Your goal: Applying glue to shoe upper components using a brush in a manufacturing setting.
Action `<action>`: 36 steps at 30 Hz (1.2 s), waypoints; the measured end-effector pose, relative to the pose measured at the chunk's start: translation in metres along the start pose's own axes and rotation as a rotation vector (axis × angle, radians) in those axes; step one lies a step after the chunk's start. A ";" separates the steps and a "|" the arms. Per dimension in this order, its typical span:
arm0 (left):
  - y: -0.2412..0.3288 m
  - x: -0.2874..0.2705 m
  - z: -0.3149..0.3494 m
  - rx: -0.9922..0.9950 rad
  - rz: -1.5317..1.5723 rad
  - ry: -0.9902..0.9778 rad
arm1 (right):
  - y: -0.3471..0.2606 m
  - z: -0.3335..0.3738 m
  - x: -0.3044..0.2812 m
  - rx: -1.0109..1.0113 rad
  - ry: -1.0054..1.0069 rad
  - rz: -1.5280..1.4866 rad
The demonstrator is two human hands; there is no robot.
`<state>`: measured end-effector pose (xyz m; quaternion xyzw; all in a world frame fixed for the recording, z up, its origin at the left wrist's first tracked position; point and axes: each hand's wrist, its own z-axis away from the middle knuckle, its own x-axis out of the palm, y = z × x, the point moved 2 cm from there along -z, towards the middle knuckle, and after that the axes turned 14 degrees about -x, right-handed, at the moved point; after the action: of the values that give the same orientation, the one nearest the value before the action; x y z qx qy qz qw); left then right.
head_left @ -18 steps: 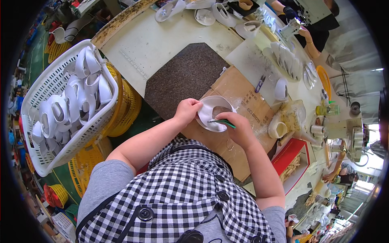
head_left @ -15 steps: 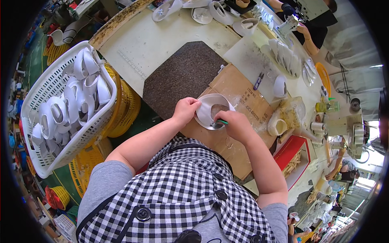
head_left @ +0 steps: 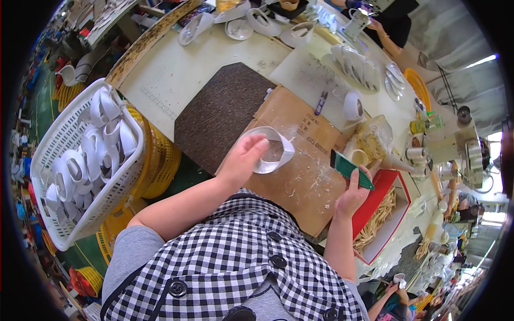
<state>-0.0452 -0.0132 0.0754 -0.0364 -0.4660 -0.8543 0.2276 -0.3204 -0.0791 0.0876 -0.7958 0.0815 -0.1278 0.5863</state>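
Clearly, the white ring (head_left: 287,150) sits over the cardboard sheet (head_left: 313,184), its left edge within the grip of the left hand (head_left: 240,161), whose fingers close on it and hide part of it. The right hand's (head_left: 350,201) grip is clamped round a green tool (head_left: 349,169), well apart from the ring and partly covering a cream roll (head_left: 361,155). Just beside that hand, a red box (head_left: 382,187) of pale strips (head_left: 378,220) crowds the right. Purple snips (head_left: 321,104) lie beyond, on the surface (head_left: 152,83), near a white roll (head_left: 352,106). A dark mat (head_left: 219,115) adjoins the cardboard; leftward stands a full white basket (head_left: 116,191).
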 end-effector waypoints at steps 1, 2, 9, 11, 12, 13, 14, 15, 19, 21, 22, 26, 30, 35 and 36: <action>0.002 0.017 0.000 -0.164 0.001 -0.043 | 0.007 -0.006 -0.016 -0.010 0.018 0.000; 0.010 0.030 -0.005 -0.400 0.003 -0.101 | 0.013 -0.012 -0.030 -0.116 -0.093 0.268; 0.011 0.045 -0.014 -0.336 -0.002 -0.053 | 0.010 -0.040 -0.081 -0.156 0.138 0.219; 0.032 0.045 0.004 -0.262 -0.002 -0.137 | -0.001 -0.045 -0.074 -0.150 0.033 0.353; 0.040 0.045 0.008 -0.177 0.028 -0.195 | 0.003 -0.049 -0.072 -0.166 0.020 0.373; 0.042 0.043 0.007 -0.174 0.020 -0.197 | 0.005 -0.053 -0.072 -0.168 0.027 0.368; 0.040 0.043 0.003 -0.190 0.045 -0.263 | 0.007 -0.057 -0.070 -0.176 0.002 0.457; 0.037 0.040 0.000 -0.204 0.072 -0.317 | 0.013 -0.061 -0.066 -0.180 -0.034 0.537; 0.006 0.020 -0.003 -0.230 0.122 -0.336 | 0.026 -0.071 -0.059 -0.243 -0.182 0.765; -0.002 0.023 0.007 -0.285 0.167 -0.289 | 0.022 -0.071 -0.065 -0.408 -0.038 0.716; -0.004 0.022 0.011 -0.273 0.167 -0.324 | 0.023 -0.069 -0.069 -0.332 0.057 0.551; -0.007 0.022 0.014 -0.304 0.112 -0.295 | 0.063 -0.062 -0.117 0.233 0.084 0.165; -0.018 0.018 0.010 -0.346 0.066 -0.247 | 0.021 -0.026 -0.018 0.380 -0.036 -0.160; -0.022 0.020 0.010 -0.363 0.056 -0.280 | 0.035 0.000 0.062 0.381 -0.197 -0.231; -0.020 0.021 0.011 -0.377 0.042 -0.255 | 0.038 -0.002 0.071 0.234 -0.233 -0.133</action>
<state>-0.0744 -0.0027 0.0714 -0.1958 -0.3221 -0.9099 0.1735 -0.2529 -0.1118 0.0597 -0.7351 -0.0552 -0.0821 0.6707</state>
